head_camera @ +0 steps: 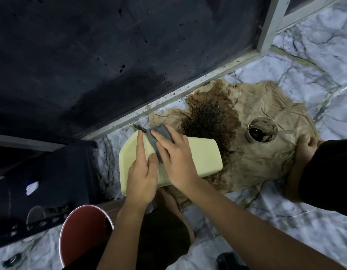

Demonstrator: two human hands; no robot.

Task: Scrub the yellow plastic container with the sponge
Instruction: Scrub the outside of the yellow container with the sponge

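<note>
A pale yellow plastic container (203, 158) lies on its side on the marble floor, partly on a stained beige cloth. My left hand (142, 172) presses flat on its near left part, fingers spread and pointing away from me. My right hand (172, 151) rests on the container's top and presses a grey sponge (159, 135) against its far left edge. Dark grime shows at that edge, just beyond the sponge.
The beige cloth (266, 152) carries a large dark brown stain. A small cup of dark liquid with a spoon (262, 131) stands on it at the right. A bare foot (303, 152) rests on the cloth's right edge. A red bucket (81, 230) stands near left. Dark wall behind.
</note>
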